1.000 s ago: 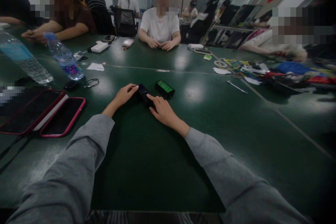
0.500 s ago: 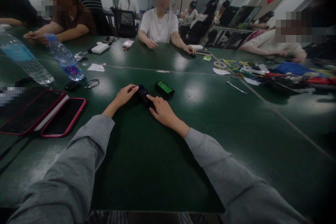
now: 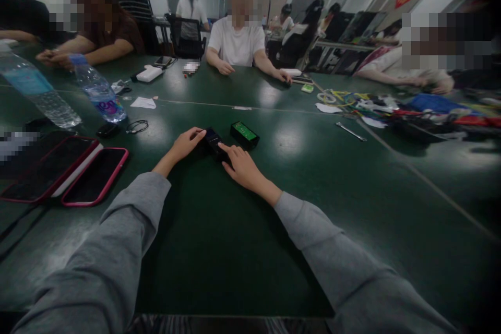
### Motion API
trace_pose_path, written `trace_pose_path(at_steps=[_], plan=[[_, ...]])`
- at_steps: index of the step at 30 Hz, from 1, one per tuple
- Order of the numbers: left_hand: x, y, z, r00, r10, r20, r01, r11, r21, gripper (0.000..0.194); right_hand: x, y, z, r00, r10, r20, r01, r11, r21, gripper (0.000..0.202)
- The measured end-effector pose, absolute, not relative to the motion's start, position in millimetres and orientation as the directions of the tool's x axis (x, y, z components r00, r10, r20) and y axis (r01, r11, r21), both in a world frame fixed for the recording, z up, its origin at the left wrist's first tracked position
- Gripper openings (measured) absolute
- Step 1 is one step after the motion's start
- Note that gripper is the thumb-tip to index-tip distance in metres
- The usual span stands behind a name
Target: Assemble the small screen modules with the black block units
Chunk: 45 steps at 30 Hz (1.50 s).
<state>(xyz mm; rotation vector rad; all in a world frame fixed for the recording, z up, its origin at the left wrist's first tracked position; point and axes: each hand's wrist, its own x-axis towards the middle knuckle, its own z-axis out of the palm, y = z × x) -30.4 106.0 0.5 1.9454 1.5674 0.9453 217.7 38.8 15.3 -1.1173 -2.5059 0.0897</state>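
Observation:
A small black handheld device [image 3: 212, 137] with a lit dark screen lies on the green table, angled away from me. Its upper left edge is held by my left hand [image 3: 187, 144], fingers pressed together against the side; the thumb's grip is partly hidden. My right hand [image 3: 241, 165] reaches in from the right, index fingertip on the device's face and the other fingers loosely bent, holding nothing. Just beyond and to the right sits a black box with a green circuit board [image 3: 245, 132] facing up, apart from both hands.
On the left stand two water bottles [image 3: 98, 88], with a red-cased phone [image 3: 96, 176] and a thin looped cable [image 3: 137, 126] nearby. Toward the right lie a wrench [image 3: 351, 131] and a tangle of cables [image 3: 391, 104]. Several people sit around the table, one [image 3: 237, 39] opposite me.
The view has shifted very slightly. Both hands stay at the device, the right fingertip on its face, and nothing on the table has visibly moved.

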Motion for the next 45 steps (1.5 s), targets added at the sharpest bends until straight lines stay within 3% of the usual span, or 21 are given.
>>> trace_pose_path(at_steps=[45], plan=[[-28.8,103.4,3.6,0.097,0.972,0.214,0.653,-0.225,0.723,0.051,218.7,37.1,18.7,-0.602,0.728,0.327,0.697,0.679,-0.230,0.058]])
